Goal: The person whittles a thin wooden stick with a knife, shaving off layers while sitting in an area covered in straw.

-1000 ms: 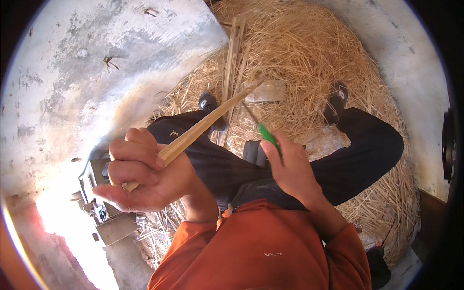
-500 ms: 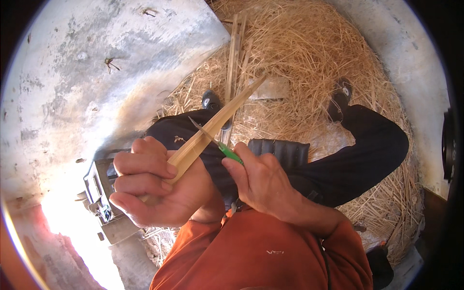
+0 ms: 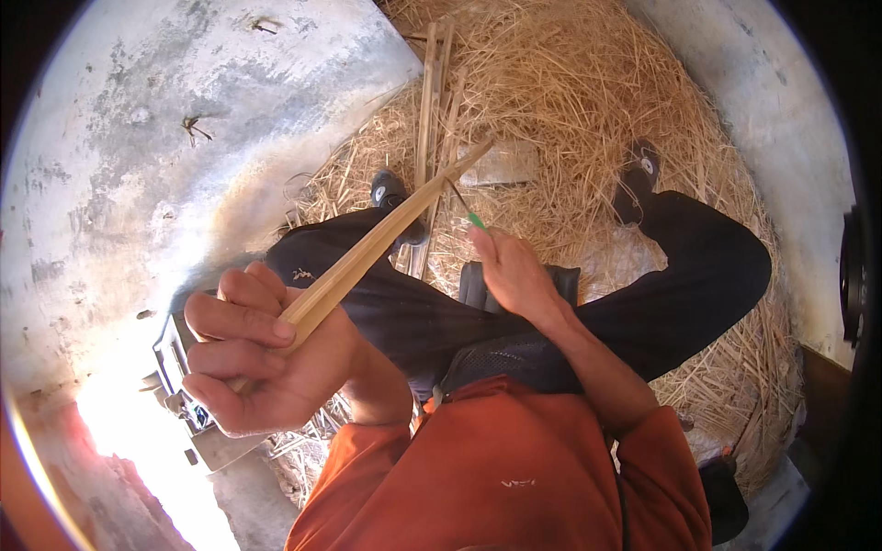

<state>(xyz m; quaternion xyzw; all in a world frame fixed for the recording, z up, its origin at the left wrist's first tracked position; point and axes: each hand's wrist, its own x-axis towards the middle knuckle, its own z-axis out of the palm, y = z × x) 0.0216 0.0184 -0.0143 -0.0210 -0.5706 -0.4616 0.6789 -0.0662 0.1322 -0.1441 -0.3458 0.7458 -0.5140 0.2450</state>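
Weathered whitish wall (image 3: 119,184) on L; straw-strewn flr (image 3: 570,92) ctr to R, pale wall (image 3: 790,165) far R. Hands apart: L hand (image 3: 276,354) clamped on near end of tapered wooden strip (image 3: 367,257), slanting to far ctr; R hand (image 3: 519,280) closed round green-handled knife (image 3: 476,220), blade tip by strip's R edge, contact unclear. Small pale lettering on orange shirt (image 3: 459,459), near ctr.

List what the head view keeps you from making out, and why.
In the head view:
Green knife handle: mostly hidden by the right hand.
Wooden strip: gripped part covered by the left hand.
Blade: too small to tell whether it touches the strip.
Black object: cut off by right rim.
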